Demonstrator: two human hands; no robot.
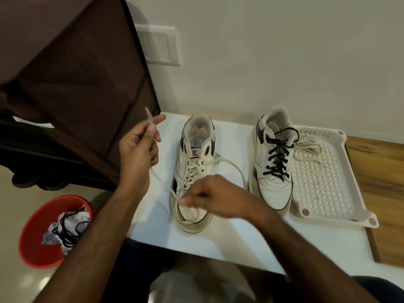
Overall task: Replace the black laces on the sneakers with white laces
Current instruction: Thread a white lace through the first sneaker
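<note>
**White lace drawn through first sneaker**

The left hand [140, 141] pinched one end of the white lace [231, 167] and held it raised beside the left-hand sneaker [193, 176], while the right hand [209, 195], fingers curled, steadied the toe (its grip was blurred). To do the step well, both ends probably needed pulling even before the next eyelets. The second sneaker [273, 162] kept its black lace [276, 154]; another white lace lay in the plastic tray [323, 193]. A discarded black lace sat in the red tub [35, 237].
</note>
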